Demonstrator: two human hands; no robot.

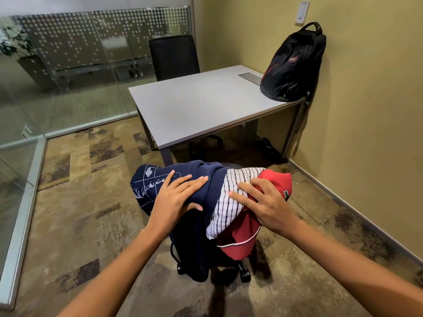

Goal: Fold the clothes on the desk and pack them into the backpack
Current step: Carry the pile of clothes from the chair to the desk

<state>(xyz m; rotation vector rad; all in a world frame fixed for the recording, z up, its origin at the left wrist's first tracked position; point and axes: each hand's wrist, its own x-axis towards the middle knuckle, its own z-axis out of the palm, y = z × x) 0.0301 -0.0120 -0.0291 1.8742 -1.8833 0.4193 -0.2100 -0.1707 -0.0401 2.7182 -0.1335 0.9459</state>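
A pile of clothes lies on a black wheeled chair [243, 271] in front of me: a navy garment with a white print [160, 179], a white shirt with dark stripes [231, 202] and a red garment [279, 181]. My left hand [176, 197] rests on the navy garment with straight fingers, thumb at the fold's side. My right hand [263, 202] lies over the striped and red cloth, its fingers bent into the red garment. A black backpack [295, 65] stands upright at the far right corner of the grey desk [194, 110], leaning on the wall.
A second black chair [174, 56] stands behind the desk. A glass partition [68, 76] runs along the left, a yellow wall [366, 110] along the right. Patterned carpet covers the floor around the chair.
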